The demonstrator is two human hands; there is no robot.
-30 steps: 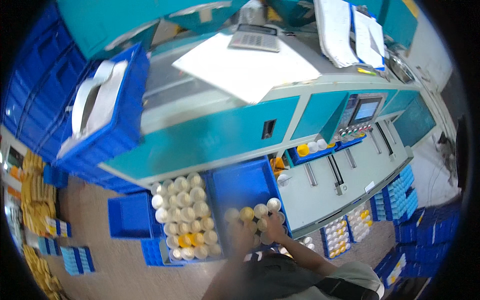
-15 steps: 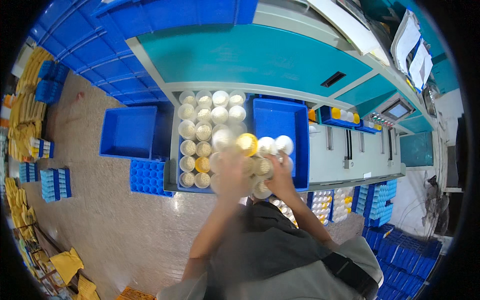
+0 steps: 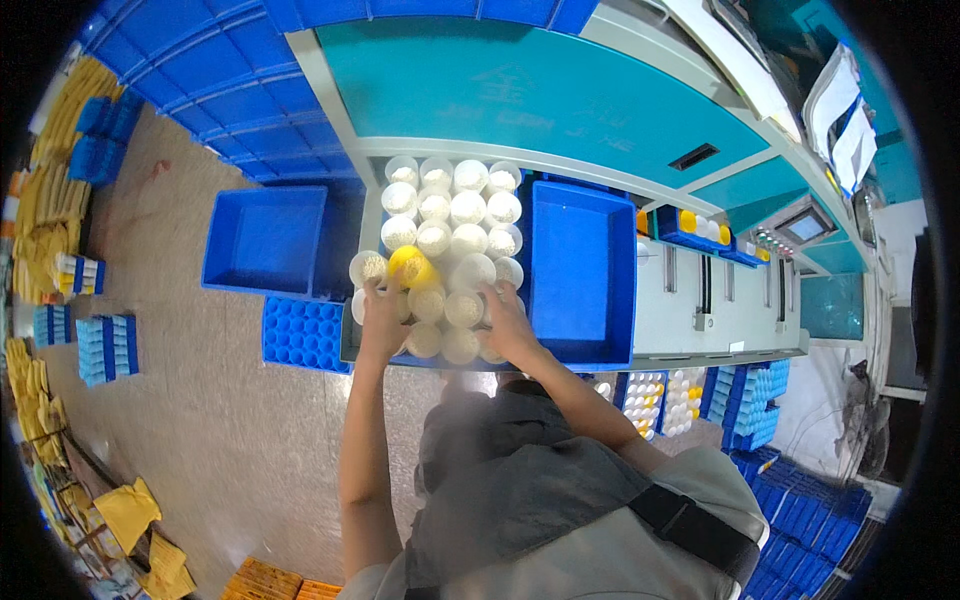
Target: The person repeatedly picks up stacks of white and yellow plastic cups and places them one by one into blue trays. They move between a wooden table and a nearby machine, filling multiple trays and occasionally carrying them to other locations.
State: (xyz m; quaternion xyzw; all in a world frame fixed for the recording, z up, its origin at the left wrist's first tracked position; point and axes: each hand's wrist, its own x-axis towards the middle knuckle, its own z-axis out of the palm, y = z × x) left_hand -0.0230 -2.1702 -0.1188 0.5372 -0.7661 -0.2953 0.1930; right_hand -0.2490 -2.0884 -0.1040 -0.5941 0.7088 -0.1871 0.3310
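Observation:
A block of white cups (image 3: 463,308) holding pale granules is squeezed between my two hands at the near end of the cup-filled tray. My left hand (image 3: 382,322) presses on the left side of this group, its fingers curled at the cups. From the right side, my right hand (image 3: 508,322) grips the same group, thumb and fingers against the outer cups. A yellow cup (image 3: 408,265) with granules stands tilted at the group's far left. Beyond it, several rows of similar white cups (image 3: 434,205) stand close together. My fingertips are partly hidden among the cups.
A blue bin (image 3: 583,359) adjoins the cups on the right; another blue bin (image 3: 265,192) lies left. Below that one is a blue tray with round pockets (image 3: 305,332). A teal machine panel (image 3: 500,90) rises behind. Stacked blue trays (image 3: 810,520) stand at lower right.
Both hands have moved left, carrying the block of white cups and the yellow one from the right blue bin's edge over to the cup-filled tray. The head view has shifted slightly.

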